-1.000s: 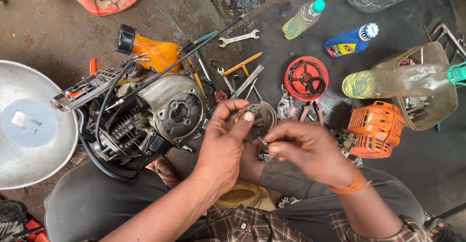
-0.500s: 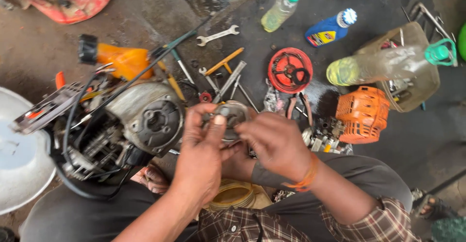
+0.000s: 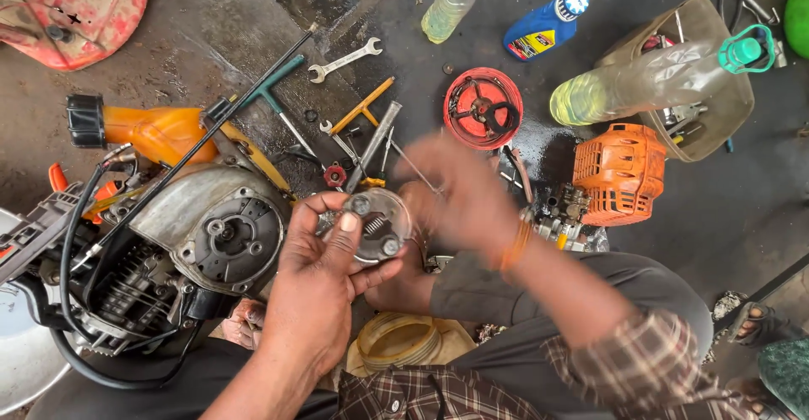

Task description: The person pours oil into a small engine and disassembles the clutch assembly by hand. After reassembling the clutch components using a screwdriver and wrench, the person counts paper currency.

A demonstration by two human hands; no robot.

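Observation:
My left hand (image 3: 324, 281) holds a small round metal clutch part (image 3: 377, 224) with a spring across its face, thumb on top. My right hand (image 3: 463, 197) is blurred with motion just right of the part, fingers spread over the tools, and I cannot see anything in it. An orange band sits on that wrist. A grey small engine (image 3: 181, 243) with black hoses lies to the left of my left hand, touching an orange tank (image 3: 156, 133).
Wrenches and screwdrivers (image 3: 358, 121) lie scattered on the oily floor. A red round starter pulley (image 3: 482, 108), an orange engine cover (image 3: 619, 171), two oil bottles (image 3: 451, 3), a blue bottle (image 3: 546, 28), a tub of parts (image 3: 716, 125) lie beyond. Another person's sandalled foot (image 3: 758, 323) is at right.
My right hand has let go of the clutch part and swung up and to the right. The left hand now holds the part alone. The camera has shifted right.

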